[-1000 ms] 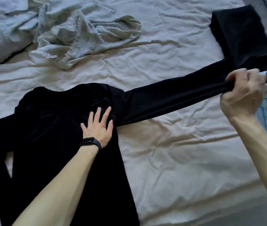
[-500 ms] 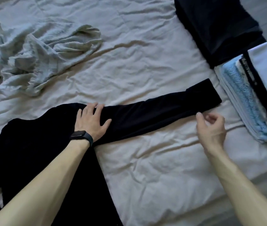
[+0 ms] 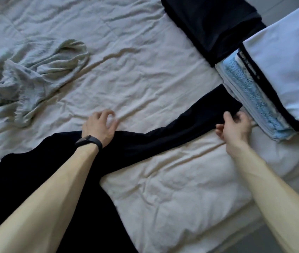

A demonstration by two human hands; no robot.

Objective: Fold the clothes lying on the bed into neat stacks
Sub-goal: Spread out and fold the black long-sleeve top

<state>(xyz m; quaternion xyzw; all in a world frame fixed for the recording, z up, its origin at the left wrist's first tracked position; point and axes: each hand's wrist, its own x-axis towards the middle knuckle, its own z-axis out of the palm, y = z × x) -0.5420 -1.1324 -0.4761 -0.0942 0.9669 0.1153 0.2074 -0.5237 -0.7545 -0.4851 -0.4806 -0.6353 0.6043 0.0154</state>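
right hand (image 3: 236, 125) is pinching the lower edge of the sleeve (image 3: 190, 128) close to its cuff, thumb on top of the fabric and fingers curled beneath it. left hand (image 3: 99, 126) is hovering at the shoulder end of that sleeve with its fingers loosely curled and gripping nothing; its fingertips are blurred, and its heel is lying over the dark cloth.

bed (image 3: 163, 189) is carrying everything on a creased off-white sheet. black garment (image 3: 44, 179) is lying spread across the near left part, with its sleeve stretching out to the right and ending just beside the light folded stack (image 3: 282, 70), which is showing white, blue and black layers at the right edge. dark folded stack (image 3: 209, 24) is sitting directly behind the light one, touching it. pale green garment (image 3: 35, 73) is lying crumpled at the far left, well apart from both stacks. black wristband (image 3: 88, 141) is sitting on the left wrist.
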